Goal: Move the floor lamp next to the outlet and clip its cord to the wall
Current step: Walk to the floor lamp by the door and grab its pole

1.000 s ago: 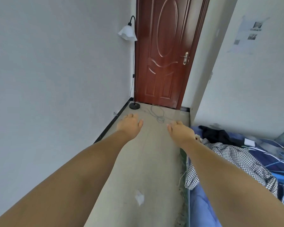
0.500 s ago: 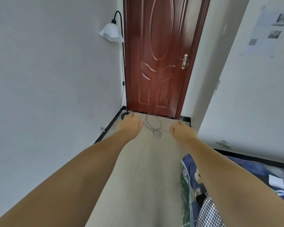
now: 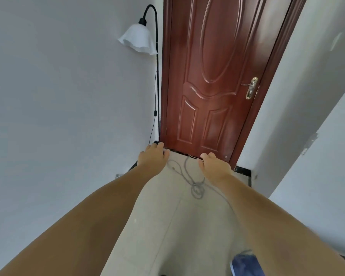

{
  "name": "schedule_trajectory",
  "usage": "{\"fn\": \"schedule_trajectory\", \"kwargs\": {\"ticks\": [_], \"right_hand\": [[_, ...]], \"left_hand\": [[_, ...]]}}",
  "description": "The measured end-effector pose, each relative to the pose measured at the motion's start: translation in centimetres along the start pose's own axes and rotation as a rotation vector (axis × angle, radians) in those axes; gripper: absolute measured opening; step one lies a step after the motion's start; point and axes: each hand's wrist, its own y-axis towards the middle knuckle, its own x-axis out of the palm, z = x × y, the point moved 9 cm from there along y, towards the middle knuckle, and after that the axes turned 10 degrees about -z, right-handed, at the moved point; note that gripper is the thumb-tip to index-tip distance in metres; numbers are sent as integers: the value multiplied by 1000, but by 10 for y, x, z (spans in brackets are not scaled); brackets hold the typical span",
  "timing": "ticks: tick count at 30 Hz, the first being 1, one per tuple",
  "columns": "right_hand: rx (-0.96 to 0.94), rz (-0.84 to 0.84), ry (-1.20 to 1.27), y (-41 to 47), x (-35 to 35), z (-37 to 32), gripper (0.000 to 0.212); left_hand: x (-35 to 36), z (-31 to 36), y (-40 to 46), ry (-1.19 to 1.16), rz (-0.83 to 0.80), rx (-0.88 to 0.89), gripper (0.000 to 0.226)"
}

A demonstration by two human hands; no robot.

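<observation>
1. Hands first: the left hand (image 3: 153, 156) and the right hand (image 3: 214, 166) are both stretched forward, palms down, fingers loosely spread, holding nothing and touching nothing.
2. Beyond the left hand stands the floor lamp (image 3: 157, 86), its black pole upright in the corner where the wall (image 3: 68, 96) meets the door (image 3: 211, 76); the white shade (image 3: 138, 41) droops toward the wall. The lamp's base is hidden behind the left hand's fingers.
3. A thin cord (image 3: 196, 188) hangs down the pole past an inline switch (image 3: 155, 113), then lies in loose loops on the floor (image 3: 177, 226) between the two hands and under the right forearm.
4. No outlet shows in view, so where the lamp must go cannot be told.
5. Risks, as judged from here: the slack loops could catch a foot or snag while the lamp is carried, jerking it. A grip high on the pole may let the lamp tip, and the shade could knock against the wall or door. The hanging cord could also tangle round the pole.
6. No brand, label or readable writing appears anywhere.
</observation>
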Motion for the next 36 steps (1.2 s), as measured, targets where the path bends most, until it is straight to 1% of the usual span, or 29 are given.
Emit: {"fn": "schedule_trajectory", "kwargs": {"ticks": [4, 6, 9, 11, 14, 19, 22, 26, 32, 36], "right_hand": [[23, 15, 37, 110, -20, 28, 40], [32, 32, 53, 160, -35, 42, 41], [49, 15, 23, 223, -46, 67, 40], [72, 9, 31, 267, -49, 87, 40], [95, -20, 29, 340, -46, 109, 40], [-23, -86, 4, 471, -23, 117, 40], [-70, -145, 7, 552, -10, 126, 40], [-70, -204, 74, 651, 7, 130, 40], [-130, -333, 145, 767, 75, 96, 42], [-114, -378, 148, 847, 131, 83, 38]], "left_hand": [[-4, 16, 116, 47, 8, 88, 40], [-12, 17, 171, 33, 13, 74, 40], [-14, 18, 240, -4, 8, 70, 39], [-10, 15, 286, 15, 14, 70, 38], [2, -1, 356, 19, 2, 24, 39], [30, -39, 471, -5, -30, -139, 45], [43, -52, 534, -24, -41, -192, 44], [57, -80, 598, -69, -64, -271, 45], [105, -164, 686, -91, -169, -433, 49], [151, -213, 760, -121, -246, -459, 53]]}}
